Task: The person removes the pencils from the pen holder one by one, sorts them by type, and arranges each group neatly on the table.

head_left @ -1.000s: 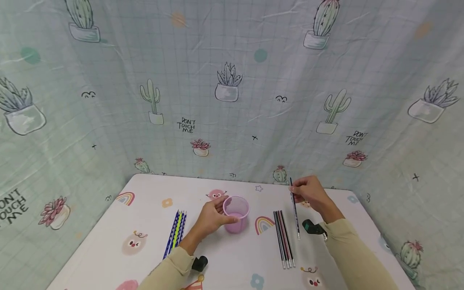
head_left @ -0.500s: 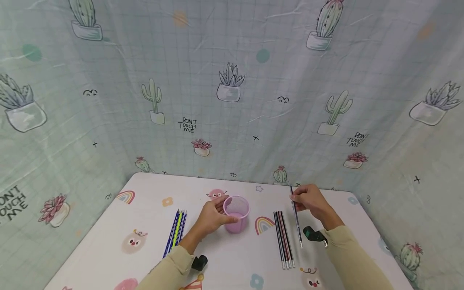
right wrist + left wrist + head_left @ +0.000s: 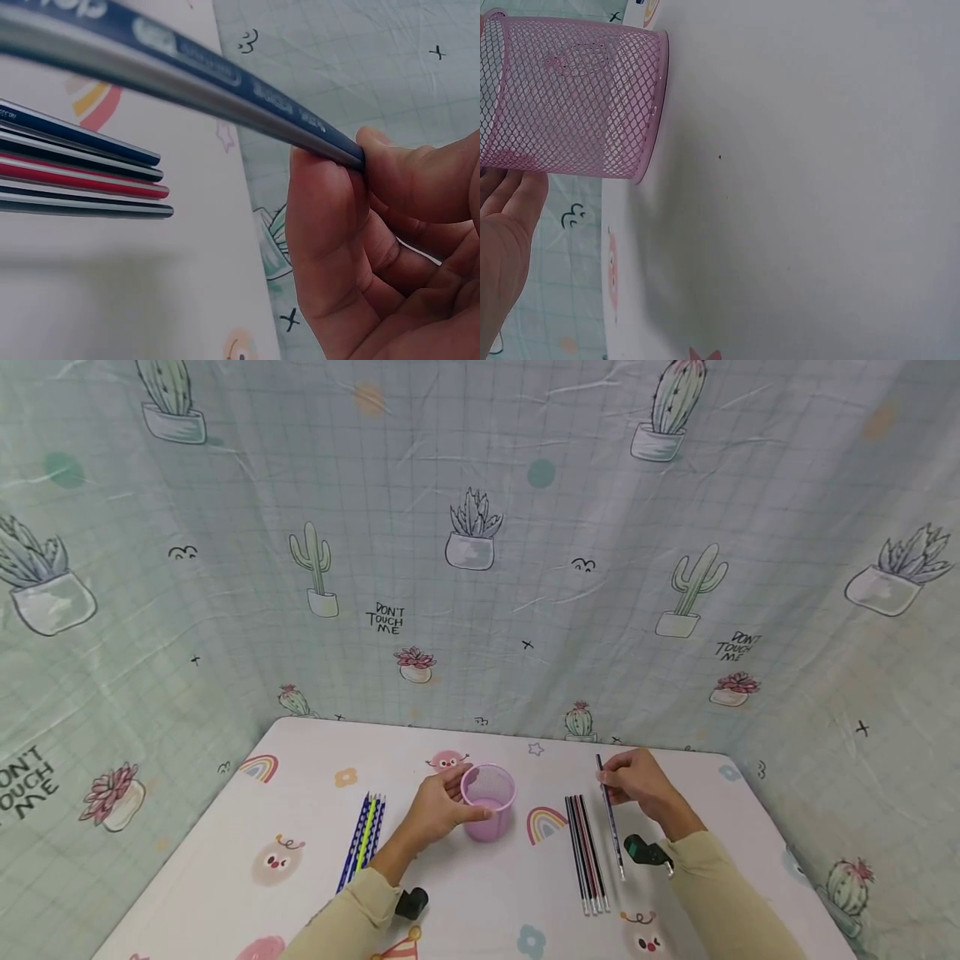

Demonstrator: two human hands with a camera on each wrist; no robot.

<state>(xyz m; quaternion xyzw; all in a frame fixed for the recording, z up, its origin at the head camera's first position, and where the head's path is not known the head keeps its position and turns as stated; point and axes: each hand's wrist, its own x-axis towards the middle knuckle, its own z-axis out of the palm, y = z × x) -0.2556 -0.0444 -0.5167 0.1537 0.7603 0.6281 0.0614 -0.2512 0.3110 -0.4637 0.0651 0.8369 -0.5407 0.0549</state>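
In the head view my left hand (image 3: 442,806) holds a pink mesh pen cup (image 3: 487,828), thumb at its near rim and fingers at its far left side. The left wrist view shows the mesh wall (image 3: 577,97) from the side, with fingers against it. My right hand (image 3: 636,781) pinches a blue and silver pencil (image 3: 611,822) near its upper end, between thumb and forefinger. That pencil slants down right of several dark and red striped pencils (image 3: 587,852) lying side by side. Whether its lower end touches the table cannot be told.
Several blue patterned pencils and a yellow one (image 3: 364,839) lie left of my left forearm. The white table (image 3: 450,927) has printed drawings. Behind it hangs a cactus-print cloth (image 3: 480,635). A dark wrist camera (image 3: 647,850) sits at my right cuff, another (image 3: 412,903) at the left.
My right hand has come down toward the near side of the table, bringing the pinched pencil closer alongside the row. The left hand and the pen cup stay in place.
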